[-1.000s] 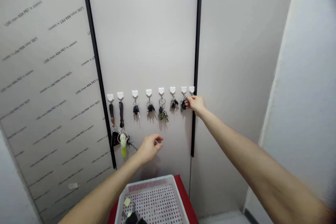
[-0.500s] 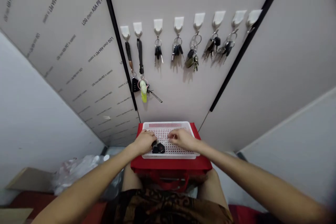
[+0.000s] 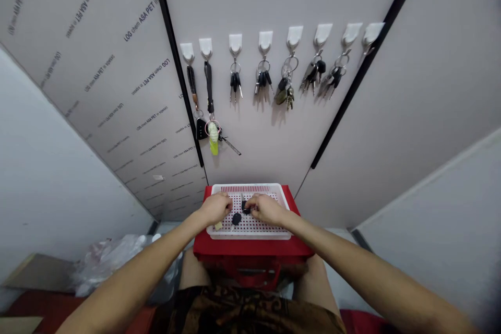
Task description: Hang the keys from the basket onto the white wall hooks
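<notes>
Our right hand (image 3: 266,209) has its fingertips (image 3: 254,210) curled narrowly onto a black car key (image 3: 246,208), though we cannot tell whether they grip it. Our left hand (image 3: 215,209) is curled too, with nothing visible in it, just beside a small pale yellow tag (image 3: 218,225). A round black key fob (image 3: 236,218) lies between our hands. Since the earlier frame, our hands have drawn closer together and the black keys have spread apart. All of this lies on a white perforated plastic tray (image 3: 250,235), resting on a red tote bag (image 3: 250,248) across our knees. Ahead, key bunches (image 3: 285,88) hang from white hooks (image 3: 265,40) on grey wall panels (image 3: 274,141). A clear plastic bag (image 3: 109,263) lies at left.
</notes>
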`<state>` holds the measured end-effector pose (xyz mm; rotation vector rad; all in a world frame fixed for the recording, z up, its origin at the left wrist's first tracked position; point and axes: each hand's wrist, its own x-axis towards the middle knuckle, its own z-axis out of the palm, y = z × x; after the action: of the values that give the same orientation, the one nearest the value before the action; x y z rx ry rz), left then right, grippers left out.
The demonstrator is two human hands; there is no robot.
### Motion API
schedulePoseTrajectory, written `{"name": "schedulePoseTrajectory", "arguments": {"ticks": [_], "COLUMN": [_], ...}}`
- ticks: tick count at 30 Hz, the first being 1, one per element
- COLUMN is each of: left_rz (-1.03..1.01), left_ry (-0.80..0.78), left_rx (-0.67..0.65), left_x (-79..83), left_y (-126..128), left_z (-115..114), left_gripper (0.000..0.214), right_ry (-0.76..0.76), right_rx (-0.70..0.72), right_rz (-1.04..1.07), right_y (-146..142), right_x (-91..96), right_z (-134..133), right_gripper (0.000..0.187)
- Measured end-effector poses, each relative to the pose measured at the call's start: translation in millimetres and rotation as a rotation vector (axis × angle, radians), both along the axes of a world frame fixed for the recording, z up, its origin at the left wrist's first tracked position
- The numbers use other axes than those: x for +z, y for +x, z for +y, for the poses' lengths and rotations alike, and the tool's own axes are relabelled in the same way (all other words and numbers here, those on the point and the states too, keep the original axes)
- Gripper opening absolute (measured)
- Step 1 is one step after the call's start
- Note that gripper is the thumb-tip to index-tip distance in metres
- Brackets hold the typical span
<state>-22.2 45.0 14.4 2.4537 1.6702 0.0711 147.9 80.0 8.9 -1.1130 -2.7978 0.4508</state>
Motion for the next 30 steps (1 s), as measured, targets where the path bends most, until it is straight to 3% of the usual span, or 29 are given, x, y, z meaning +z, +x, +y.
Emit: {"name": "schedulePoseTrajectory", "arguments": {"ticks": [3,9,12,15,18,21,26,30], "left_rz": [-0.056,-0.187,-0.350,-0.526,-0.656,-0.769,-0.807,-0.793], "left_ry": [-0.027,-0.034,-0.123,-0.182,-0.212,-0.265,-0.305,-0.391], "left_rx": [0.031,0.151,0.235,0.290,0.270,0.243,0.252,0.308], "left_x": [2.8,9.7,14.9,21.4,28.4,32.1,20.0,-2.4], "left_y": [2,6,7,12,24,40,56,51], "left_z": [3,10,13,19,24,27,26,27], "left_gripper": [0.015,0.017,0.017,0.016,0.015,0.014,0.011,0.011], "right_ry": [0.009,0.050,-0.038,-0.185,-0.296,-0.300,-0.004,0.185], "right_rx": [0.090,0.003,-0.035,-0.122,-0.217,-0.337,-0.503,-0.618], "right_rz": [0.016,0.021,0.187,0.379,0.554,0.745,1.092,1.209], "right_y": [1,-9,-5,8,29,60,117,142], "right_x": [0.3,-4.7,-1.8,15.5,53.0,108.2,207.4,257.1], "right_z": [-1,-1,2,6,14,28,60,91], "right_gripper": [0.032,0.019,0.016,0.013,0.014,0.015,0.017,0.015]}}
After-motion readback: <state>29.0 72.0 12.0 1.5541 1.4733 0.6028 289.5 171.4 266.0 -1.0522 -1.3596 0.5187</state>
